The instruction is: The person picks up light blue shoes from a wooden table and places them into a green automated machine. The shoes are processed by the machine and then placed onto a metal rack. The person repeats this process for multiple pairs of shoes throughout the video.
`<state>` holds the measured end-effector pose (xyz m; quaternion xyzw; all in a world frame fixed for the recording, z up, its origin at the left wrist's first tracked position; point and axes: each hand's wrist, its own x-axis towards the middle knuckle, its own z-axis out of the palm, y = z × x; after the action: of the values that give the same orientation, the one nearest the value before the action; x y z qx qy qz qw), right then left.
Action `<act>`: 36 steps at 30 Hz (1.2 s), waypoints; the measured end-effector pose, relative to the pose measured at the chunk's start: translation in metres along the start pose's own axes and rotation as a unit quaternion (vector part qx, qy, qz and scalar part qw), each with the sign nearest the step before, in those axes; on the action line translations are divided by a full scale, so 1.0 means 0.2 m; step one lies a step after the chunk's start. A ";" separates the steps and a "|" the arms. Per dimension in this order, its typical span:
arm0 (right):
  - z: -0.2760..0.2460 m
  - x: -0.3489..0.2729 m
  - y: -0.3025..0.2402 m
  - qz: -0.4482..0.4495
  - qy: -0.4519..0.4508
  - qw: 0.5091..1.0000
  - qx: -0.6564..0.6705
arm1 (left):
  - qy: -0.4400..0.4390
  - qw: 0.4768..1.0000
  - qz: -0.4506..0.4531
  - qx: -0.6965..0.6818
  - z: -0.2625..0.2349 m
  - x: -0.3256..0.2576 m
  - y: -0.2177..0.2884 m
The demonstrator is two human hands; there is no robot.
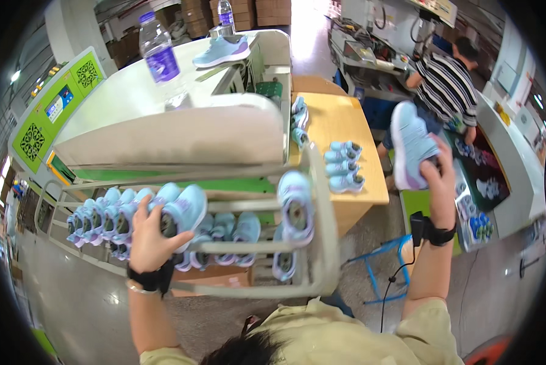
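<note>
A light blue sneaker (410,137) with a white and purple sole is raised at the right, toe up. My right hand (438,182) grips it around the heel and opening. Over the front shelf, my left hand (151,237) has its thumb and fingers about the heel of another light blue sneaker (189,207), at the right end of a row. The rest of that row (106,213) runs leftward, packed side by side along the metal rack (267,292). More sneakers (224,234) sit lower, and one sneaker (296,207) stands at the rack's right end.
Sneakers (343,167) lie on a wooden table (370,176) beyond the rack. A white and green machine (163,137) bears a water bottle (162,58) and a sneaker (221,51). A person (449,82) in a striped shirt works at the right bench. A blue stool (379,261) stands nearby.
</note>
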<state>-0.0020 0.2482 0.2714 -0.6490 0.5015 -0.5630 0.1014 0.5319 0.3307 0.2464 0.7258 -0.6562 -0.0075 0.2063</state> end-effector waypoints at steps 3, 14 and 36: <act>0.11 0.28 0.36 -0.017 -0.063 0.998 -0.003 | -0.007 0.996 -0.083 0.016 0.04 0.03 0.08; 0.87 0.91 0.88 -0.163 -0.280 0.946 -0.003 | -0.006 0.976 -0.195 0.095 0.12 0.07 0.20; 2.22 1.28 1.20 -0.161 -0.310 0.920 0.180 | 0.021 0.922 -0.379 0.078 0.16 0.06 0.34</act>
<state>0.2036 -0.2546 0.1129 -0.8336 0.2240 -0.4236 0.2749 0.4609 0.3056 0.2412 0.9340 -0.3263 -0.0190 0.1445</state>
